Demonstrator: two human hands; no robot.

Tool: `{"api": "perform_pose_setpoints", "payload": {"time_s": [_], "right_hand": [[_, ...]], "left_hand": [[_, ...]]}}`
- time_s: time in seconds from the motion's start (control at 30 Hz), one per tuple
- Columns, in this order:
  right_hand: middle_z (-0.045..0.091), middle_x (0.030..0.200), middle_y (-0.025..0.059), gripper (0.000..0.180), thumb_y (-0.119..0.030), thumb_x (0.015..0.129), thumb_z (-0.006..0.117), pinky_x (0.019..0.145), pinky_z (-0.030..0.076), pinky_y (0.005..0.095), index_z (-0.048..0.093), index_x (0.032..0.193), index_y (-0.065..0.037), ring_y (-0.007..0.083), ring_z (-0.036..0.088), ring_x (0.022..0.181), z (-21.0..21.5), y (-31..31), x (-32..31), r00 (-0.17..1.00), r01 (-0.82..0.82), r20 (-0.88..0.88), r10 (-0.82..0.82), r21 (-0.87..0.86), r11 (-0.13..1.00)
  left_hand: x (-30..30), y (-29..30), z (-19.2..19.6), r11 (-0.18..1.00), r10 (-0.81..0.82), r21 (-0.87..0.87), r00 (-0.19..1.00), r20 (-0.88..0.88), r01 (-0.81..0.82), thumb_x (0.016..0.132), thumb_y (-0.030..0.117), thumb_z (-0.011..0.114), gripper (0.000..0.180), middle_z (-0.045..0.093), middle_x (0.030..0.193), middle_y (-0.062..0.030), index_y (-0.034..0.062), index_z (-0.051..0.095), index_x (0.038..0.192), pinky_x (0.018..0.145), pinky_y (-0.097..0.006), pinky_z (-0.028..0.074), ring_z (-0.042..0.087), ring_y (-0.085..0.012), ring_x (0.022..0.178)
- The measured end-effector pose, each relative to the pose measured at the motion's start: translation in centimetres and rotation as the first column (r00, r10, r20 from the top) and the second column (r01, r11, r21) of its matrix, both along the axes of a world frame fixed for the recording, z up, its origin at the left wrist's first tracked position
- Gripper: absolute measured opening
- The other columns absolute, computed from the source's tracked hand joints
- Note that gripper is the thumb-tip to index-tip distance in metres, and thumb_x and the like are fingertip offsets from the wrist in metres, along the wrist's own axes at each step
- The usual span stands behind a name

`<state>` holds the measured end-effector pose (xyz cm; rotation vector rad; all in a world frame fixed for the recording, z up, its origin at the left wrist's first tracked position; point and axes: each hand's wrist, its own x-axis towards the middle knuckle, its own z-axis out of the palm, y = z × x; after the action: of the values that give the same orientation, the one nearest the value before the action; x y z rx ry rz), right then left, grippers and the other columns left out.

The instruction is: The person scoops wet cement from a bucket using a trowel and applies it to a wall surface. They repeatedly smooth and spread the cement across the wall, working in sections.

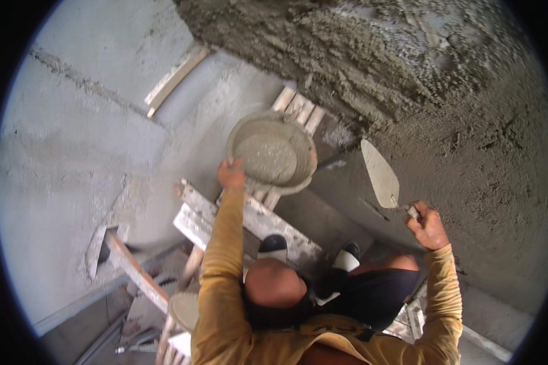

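My left hand (231, 174) is closed on the near left rim of a round, mortar-caked tub (308, 159). Wet grey mortar (266, 157) lies in the bottom of the tub, which rests on wooden slats (296, 108). To the right, my right hand (428, 227) grips the handle of a pointed bricklayer's trowel (380, 175). Its blade points up and away, with a thin grey film on it and no heap of mortar. Beyond the trowel rises a wall coated in rough, wet mortar (408, 91).
A smooth grey wall (85, 158) stands at the left, with a hole where a timber (137, 271) pokes through. A curved wooden strip (178, 78) lies against it. Mortar-splashed planks (280, 228) are by my feet. Below left sits another round container (184, 309) beside assorted debris.
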<state>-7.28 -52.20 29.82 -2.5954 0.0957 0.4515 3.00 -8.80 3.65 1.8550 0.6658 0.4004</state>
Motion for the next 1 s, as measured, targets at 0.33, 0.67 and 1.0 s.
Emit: {"api": "perform_pose_setpoints", "payload": {"time_s": [0.33, 0.67, 1.0], "right_hand": [[0.064, 0.093, 0.0203, 0.036, -0.029, 0.078, 0.066, 0.07, 0.051, 0.045, 0.057, 0.104, -0.005, 0.0409, 0.063, 0.082, 4.3, 9.6, 3.7, 0.903, -0.421, -0.158, 0.399, -0.144, 0.895], [0.067, 0.1, 0.0136, 0.03, -0.022, 0.082, 0.056, 0.083, 0.051, 0.0427, 0.062, 0.108, -0.009, 0.0302, 0.064, 0.097, 8.1, 23.4, 3.0, 0.547, -0.797, -0.556, 0.626, -0.118, 0.592], [0.063, 0.109, 0.017, 0.042, -0.037, 0.078, 0.061, 0.082, 0.05, 0.0446, 0.061, 0.112, -0.013, 0.0362, 0.063, 0.092, 18.0, 16.8, 1.6, 0.688, -0.683, -0.237, 0.686, 0.108, 0.722]], "left_hand": [[-8.7, 0.3, 22.4, 0.98, 0.009, -0.195, 0.983, -0.185, -0.045, 0.072, 0.008, 0.062, 0.018, 0.051, 0.059, -0.0065, -0.0028, 0.048, 0.065, 0.053, -0.03, 0.041, 0.043, -0.0088, 0.06], [-16.2, -2.3, 42.7, 0.957, 0.044, -0.261, 0.953, -0.299, -0.126, 0.076, 0.005, 0.061, 0.02, 0.045, 0.059, 0.0036, 0.0001, 0.046, 0.064, 0.048, -0.024, 0.036, 0.039, -0.004, 0.059], [-21.9, -3.3, 46.1, 0.83, 0.375, -0.345, 0.897, -0.235, -0.438, 0.076, 0.004, 0.062, 0.007, 0.054, 0.07, 0.0037, 0.0029, 0.055, 0.075, 0.055, -0.022, 0.037, 0.045, -0.005, 0.061]]}}
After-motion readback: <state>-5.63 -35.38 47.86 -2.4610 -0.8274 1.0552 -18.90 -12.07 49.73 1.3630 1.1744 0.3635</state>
